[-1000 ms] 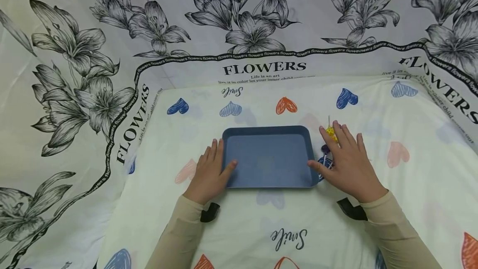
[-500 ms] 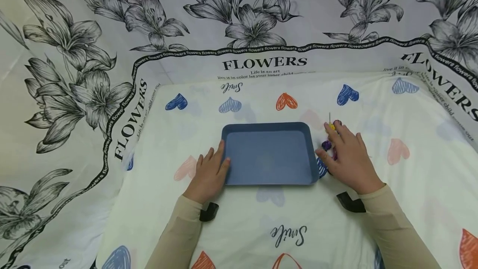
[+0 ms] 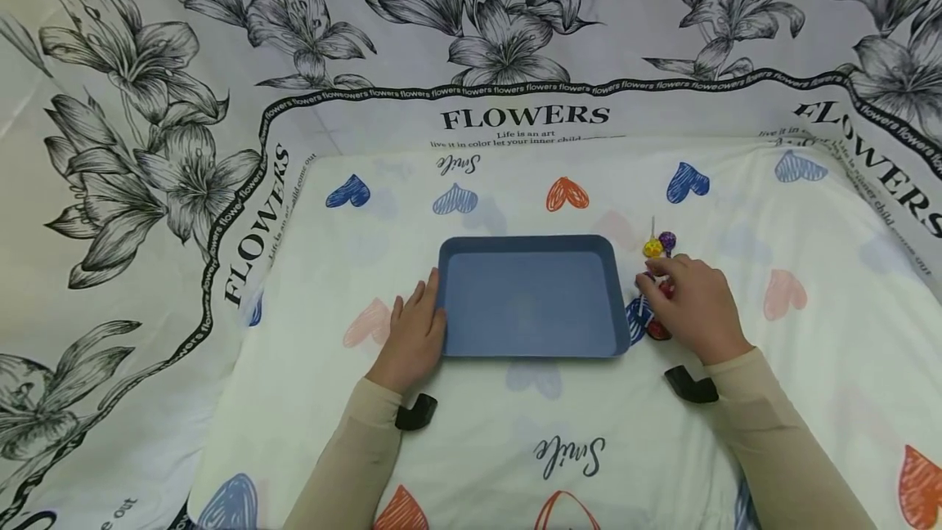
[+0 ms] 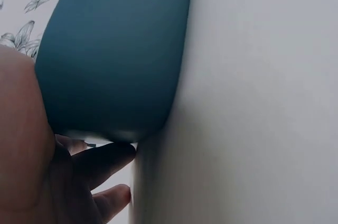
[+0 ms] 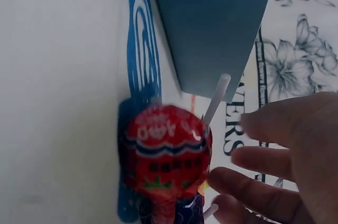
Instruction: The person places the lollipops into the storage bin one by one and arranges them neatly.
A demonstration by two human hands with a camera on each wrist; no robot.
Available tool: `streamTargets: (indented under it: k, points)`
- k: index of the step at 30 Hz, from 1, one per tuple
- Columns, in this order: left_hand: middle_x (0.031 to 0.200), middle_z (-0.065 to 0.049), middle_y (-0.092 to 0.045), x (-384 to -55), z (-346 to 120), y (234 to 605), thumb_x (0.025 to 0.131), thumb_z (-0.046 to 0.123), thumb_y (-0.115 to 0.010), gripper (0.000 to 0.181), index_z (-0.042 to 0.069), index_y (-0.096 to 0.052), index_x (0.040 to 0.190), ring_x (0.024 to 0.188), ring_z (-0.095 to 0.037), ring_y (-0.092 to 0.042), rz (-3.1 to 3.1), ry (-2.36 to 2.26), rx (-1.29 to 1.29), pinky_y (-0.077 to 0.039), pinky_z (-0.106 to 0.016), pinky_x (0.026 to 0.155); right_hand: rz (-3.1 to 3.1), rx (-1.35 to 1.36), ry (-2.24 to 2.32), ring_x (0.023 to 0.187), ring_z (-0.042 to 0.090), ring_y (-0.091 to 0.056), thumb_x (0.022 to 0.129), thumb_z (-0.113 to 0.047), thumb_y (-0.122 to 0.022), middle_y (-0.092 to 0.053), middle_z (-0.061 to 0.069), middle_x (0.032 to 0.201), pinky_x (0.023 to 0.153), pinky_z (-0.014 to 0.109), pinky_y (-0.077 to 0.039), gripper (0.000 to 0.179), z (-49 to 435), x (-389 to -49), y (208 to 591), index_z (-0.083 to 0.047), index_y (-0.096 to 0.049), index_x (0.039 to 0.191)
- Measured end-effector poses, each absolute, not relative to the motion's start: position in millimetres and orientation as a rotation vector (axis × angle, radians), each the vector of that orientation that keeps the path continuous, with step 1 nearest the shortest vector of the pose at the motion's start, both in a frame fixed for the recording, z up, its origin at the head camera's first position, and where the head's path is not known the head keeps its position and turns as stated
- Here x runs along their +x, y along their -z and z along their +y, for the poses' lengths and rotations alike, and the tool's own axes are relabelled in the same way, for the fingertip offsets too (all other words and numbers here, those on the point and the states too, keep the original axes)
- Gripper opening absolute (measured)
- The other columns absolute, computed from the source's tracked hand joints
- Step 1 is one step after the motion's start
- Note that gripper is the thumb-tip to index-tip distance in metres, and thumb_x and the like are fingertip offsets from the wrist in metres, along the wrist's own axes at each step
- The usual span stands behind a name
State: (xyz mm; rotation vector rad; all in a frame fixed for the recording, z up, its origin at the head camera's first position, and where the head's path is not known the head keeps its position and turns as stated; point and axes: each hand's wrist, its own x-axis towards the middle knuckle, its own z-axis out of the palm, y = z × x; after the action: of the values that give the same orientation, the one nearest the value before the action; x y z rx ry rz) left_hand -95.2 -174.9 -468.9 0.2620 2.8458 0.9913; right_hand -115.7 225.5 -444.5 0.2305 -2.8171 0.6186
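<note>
A blue-grey rectangular tray [image 3: 533, 297] lies on the heart-print cloth. My left hand [image 3: 412, 334] rests against its left side, fingers fairly straight; the left wrist view shows fingertips by the tray wall [image 4: 116, 55]. Right of the tray lies a small group of wrapped lollipops. A yellow lollipop [image 3: 652, 248] and a purple lollipop [image 3: 667, 242] are at the far end, and a red lollipop [image 3: 658, 331] at the near end. My right hand [image 3: 695, 305] is over the group with fingers bent and partly hides it. In the right wrist view its fingers are apart near the red lollipop [image 5: 166, 152], with no lollipop clearly between them.
A white cloth with printed hearts [image 3: 567, 194] covers the surface. Beyond it hangs or lies a white fabric with black flower drawings [image 3: 508, 39]. Black bands [image 3: 692, 384] show at both wrists.
My right hand has moved off the tray's right rim and drawn its fingers in over the lollipops, uncovering more of them. My left thumb has come off the tray's inside edge.
</note>
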Motion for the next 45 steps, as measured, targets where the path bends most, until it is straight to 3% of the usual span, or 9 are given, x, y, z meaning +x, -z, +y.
streamTargets:
  k: [3,9,15,20,29,36,45]
  points:
    - [0.161,-0.006,-0.022,-95,-176,470,0.105,0.024,-0.032,0.059,0.018,-0.006,0.158,0.150,-0.026,-0.014,2.841,-1.010,0.249,0.004,-0.053,0.118,-2.877,0.267,-0.552,0.064,0.024,-0.056,0.090,-0.027,-0.068,-0.065,0.009,0.079,0.059,0.043,-0.046,0.031,226,-120,445,-0.003,-0.072,0.109]
    - [0.161,-0.004,-0.021,-94,-178,471,0.106,0.024,-0.031,0.059,0.021,-0.005,0.158,0.150,-0.024,-0.013,2.829,-1.034,0.243,0.006,-0.050,0.119,-2.984,0.293,-0.430,0.073,0.031,-0.063,0.087,-0.023,-0.071,-0.071,0.016,0.091,0.064,0.049,-0.051,0.033,225,-125,443,-0.002,-0.071,0.112]
    - [0.161,0.000,-0.020,-95,-179,472,0.105,0.024,-0.031,0.059,0.021,-0.007,0.159,0.150,-0.024,-0.013,2.825,-1.063,0.258,0.005,-0.050,0.119,-3.033,0.265,-0.419,0.064,0.024,-0.059,0.087,-0.022,-0.070,-0.070,0.016,0.086,0.058,0.045,-0.051,0.032,222,-126,443,0.000,-0.071,0.110]
    - [0.161,0.000,-0.021,-96,-180,471,0.105,0.023,-0.032,0.059,0.022,-0.008,0.159,0.150,-0.023,-0.013,2.817,-1.069,0.241,0.005,-0.051,0.118,-3.065,0.211,-0.478,0.066,0.025,-0.059,0.088,-0.024,-0.069,-0.070,0.020,0.093,0.059,0.046,-0.052,0.036,220,-124,440,0.002,-0.069,0.113]
    - [0.161,0.001,-0.019,-95,-180,472,0.105,0.024,-0.033,0.060,0.022,-0.006,0.159,0.150,-0.023,-0.012,2.811,-1.072,0.229,0.006,-0.050,0.119,-2.876,0.187,-0.482,0.063,0.027,-0.064,0.087,-0.023,-0.069,-0.072,0.019,0.089,0.053,0.043,-0.049,0.032,210,-124,427,0.000,-0.069,0.109]
    - [0.161,0.001,-0.019,-94,-181,472,0.104,0.024,-0.034,0.061,0.022,-0.007,0.159,0.150,-0.023,-0.013,2.828,-1.049,0.225,0.005,-0.050,0.119,-2.787,0.250,-0.459,0.058,0.025,-0.060,0.086,-0.024,-0.068,-0.072,0.016,0.083,0.050,0.039,-0.044,0.026,188,-129,409,-0.002,-0.073,0.097]
    - [0.161,0.002,-0.021,-94,-181,471,0.103,0.022,-0.033,0.061,0.022,-0.008,0.159,0.150,-0.022,-0.014,2.822,-1.053,0.210,0.004,-0.050,0.119,-2.824,0.304,-0.533,0.054,0.017,-0.053,0.087,-0.026,-0.069,-0.073,0.010,0.085,0.045,0.033,-0.040,0.023,153,-141,396,-0.006,-0.074,0.097]
